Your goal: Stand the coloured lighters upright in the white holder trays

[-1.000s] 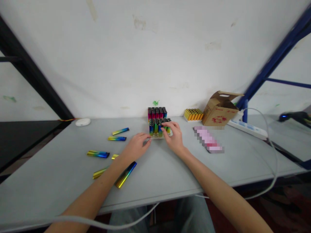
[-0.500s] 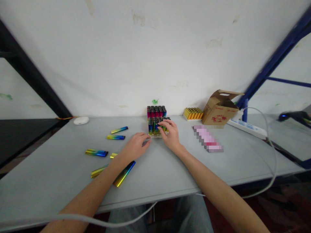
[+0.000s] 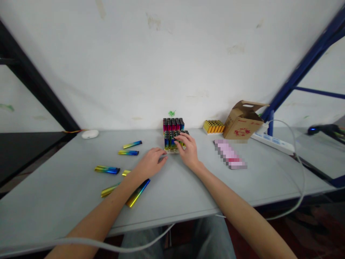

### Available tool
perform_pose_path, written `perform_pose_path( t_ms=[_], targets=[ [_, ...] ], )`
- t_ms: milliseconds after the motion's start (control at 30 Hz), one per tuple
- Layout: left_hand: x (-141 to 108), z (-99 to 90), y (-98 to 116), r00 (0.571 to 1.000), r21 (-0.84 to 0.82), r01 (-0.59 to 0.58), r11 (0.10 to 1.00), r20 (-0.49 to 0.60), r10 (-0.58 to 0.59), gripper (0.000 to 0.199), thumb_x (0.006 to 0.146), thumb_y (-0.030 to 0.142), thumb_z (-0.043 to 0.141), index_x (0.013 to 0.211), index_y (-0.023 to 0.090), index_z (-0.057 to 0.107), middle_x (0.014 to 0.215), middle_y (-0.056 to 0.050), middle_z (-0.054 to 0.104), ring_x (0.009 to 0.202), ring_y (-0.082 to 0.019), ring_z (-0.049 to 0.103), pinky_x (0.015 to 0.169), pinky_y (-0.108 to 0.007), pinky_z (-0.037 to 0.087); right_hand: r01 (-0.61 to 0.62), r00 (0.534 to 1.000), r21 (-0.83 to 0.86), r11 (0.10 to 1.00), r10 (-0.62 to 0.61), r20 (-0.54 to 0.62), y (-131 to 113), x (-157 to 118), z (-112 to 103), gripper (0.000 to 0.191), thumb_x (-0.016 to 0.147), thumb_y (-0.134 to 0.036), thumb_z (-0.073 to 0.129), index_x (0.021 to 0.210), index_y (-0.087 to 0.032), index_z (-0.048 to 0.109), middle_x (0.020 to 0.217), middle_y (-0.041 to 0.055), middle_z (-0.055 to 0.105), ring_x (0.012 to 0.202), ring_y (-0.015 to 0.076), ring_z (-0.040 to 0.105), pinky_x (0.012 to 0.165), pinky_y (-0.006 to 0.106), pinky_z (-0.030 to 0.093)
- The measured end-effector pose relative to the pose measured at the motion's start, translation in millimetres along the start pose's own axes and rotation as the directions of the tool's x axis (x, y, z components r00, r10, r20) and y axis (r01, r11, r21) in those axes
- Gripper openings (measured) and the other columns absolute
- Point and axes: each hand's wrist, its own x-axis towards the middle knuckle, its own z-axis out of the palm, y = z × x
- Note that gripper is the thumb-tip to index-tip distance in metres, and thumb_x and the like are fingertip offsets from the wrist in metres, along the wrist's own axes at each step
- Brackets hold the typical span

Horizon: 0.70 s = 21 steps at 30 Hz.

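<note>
Upright blue-and-yellow lighters (image 3: 167,141) with black tops stand packed in a clear tray (image 3: 171,151) in the middle of the table. Over its right part, my right hand (image 3: 188,149) has thumb and index finger closed on a lighter (image 3: 173,142) in the front row; the hand hides the lighters behind it. My left hand (image 3: 152,162) rests at the tray's front left corner, fingers bent, with a gap between thumb and index finger and nothing visible in it. Loose lighters lie to the left, among them one pair (image 3: 107,169) and another lighter (image 3: 138,193) partly under my left forearm.
Behind the tray stands a block of pink-and-blue lighters (image 3: 174,125). Farther right are a tray of yellow lighters (image 3: 214,126), an open cardboard box (image 3: 241,124), a blurred pink object (image 3: 230,154) and a power strip (image 3: 273,143). A white case (image 3: 90,134) lies far left; a cable (image 3: 303,180) loops right.
Almost nothing differs. Both hands keep their places at the tray, and the view has shifted very slightly.
</note>
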Motion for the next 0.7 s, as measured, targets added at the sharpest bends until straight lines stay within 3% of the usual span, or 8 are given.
perform_pose_path(
  t_ms=[533, 700],
  targets=[
    [0.4, -2.3, 1.8, 1.0, -0.027, 0.025, 0.999, 0.016, -0.024, 0.028, 0.089, 0.03, 0.045, 0.099, 0.014, 0.065, 0.1, -0.014, 0.068, 0.099, -0.029, 0.061, 0.092, -0.044, 0.047, 0.01, 0.999, -0.039, 0.999, -0.009, 0.031, 1.2, 0.8, -0.8, 0.017, 0.089, -0.025, 0.055, 0.1, -0.024, 0.068, 0.097, 0.006, 0.069, 0.107, 0.0224, 0.056, 0.096, 0.041, 0.045],
    [1.4, -3.1, 0.7, 1.0, -0.045, 0.009, 0.999, 0.0, -0.009, 0.023, 0.088, 0.028, 0.045, 0.091, 0.016, 0.064, 0.094, -0.012, 0.068, 0.094, -0.027, 0.061, 0.089, -0.043, 0.047, 0.046, 0.998, -0.094, 0.994, -0.042, 0.047, -0.3, 2.6, -3.7, 0.027, 0.087, -0.016, 0.051, 0.104, -0.025, 0.07, 0.119, 0.0083, 0.059, 0.117, 0.0244, 0.048, 0.101, 0.046, 0.041]
  ],
)
